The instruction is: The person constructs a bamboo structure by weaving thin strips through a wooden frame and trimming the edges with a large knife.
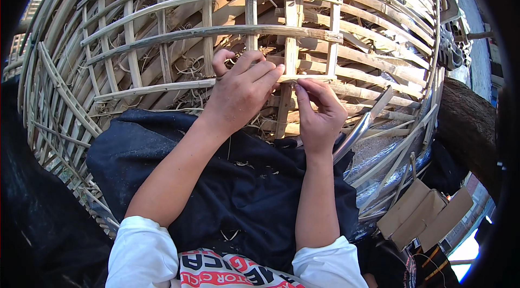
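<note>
A large open bamboo basket frame is seen lying across the person's lap, its curved horizontal slats crossed by upright ones. Both bare hands are brought together at one crossing near the middle of the frame, where a horizontal slat is met by an upright slat.

The left hand is laid over that crossing from the left, its fingers curled and closed around the horizontal slat, with the fingertips pressed against the joint. The right hand is held just to the right of and slightly nearer than the joint, its thumb and forefinger pinched together on something thin at the crossing; whether this is a binding strip or only the slat edge cannot be told. The two hands are almost touching at the fingertips.

The relation that matters is this: the joint lies directly beyond both hands, on the far side of the fingertips, with the horizontal slat's long axis running left to right and the upright slat's axis running near to far. The left hand is the nearer to the joint, being on top of it.

A dark cloth is spread over the lap beneath the forearms. A curved metal blade lies just right of the right hand, and a folded cardboard box is seen near at the right.
</note>
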The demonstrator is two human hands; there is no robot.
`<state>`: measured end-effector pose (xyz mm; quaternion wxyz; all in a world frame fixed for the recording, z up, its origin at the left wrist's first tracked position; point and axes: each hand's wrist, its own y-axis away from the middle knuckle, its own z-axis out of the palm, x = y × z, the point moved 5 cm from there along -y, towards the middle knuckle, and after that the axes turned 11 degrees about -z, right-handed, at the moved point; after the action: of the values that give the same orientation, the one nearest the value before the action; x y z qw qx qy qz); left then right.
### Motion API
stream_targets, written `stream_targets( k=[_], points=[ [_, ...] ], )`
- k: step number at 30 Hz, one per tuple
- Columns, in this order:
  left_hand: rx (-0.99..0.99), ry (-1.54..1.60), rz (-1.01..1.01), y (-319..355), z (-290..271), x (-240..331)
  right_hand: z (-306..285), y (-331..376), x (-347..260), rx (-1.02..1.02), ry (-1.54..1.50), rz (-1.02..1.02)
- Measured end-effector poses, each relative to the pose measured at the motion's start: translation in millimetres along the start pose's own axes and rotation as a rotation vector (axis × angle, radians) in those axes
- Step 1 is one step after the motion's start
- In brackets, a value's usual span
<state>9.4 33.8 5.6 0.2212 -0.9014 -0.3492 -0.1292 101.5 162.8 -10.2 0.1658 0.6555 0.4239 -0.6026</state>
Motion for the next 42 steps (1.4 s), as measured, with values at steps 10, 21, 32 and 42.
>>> stream_targets(
  k=[10, 21, 32, 42],
  points=[
    [0.029, 0.016, 0.014, 0, 2, -4, 5, 0, 1, 0.034, 0.048, -0.031],
    [0.035, 0.045, 0.007, -7, 3, -4, 7, -12, -11, 0.002, 0.22, -0.186],
    [0.059, -0.008, 0.001, -19, 2, -3, 14, -28, -14, 0.035, 0.39, -0.434],
    [0.047, -0.033, 0.023, -22, 3, -7, 17, -29, -5, 0.062, 0.36, -0.485]
  ],
)
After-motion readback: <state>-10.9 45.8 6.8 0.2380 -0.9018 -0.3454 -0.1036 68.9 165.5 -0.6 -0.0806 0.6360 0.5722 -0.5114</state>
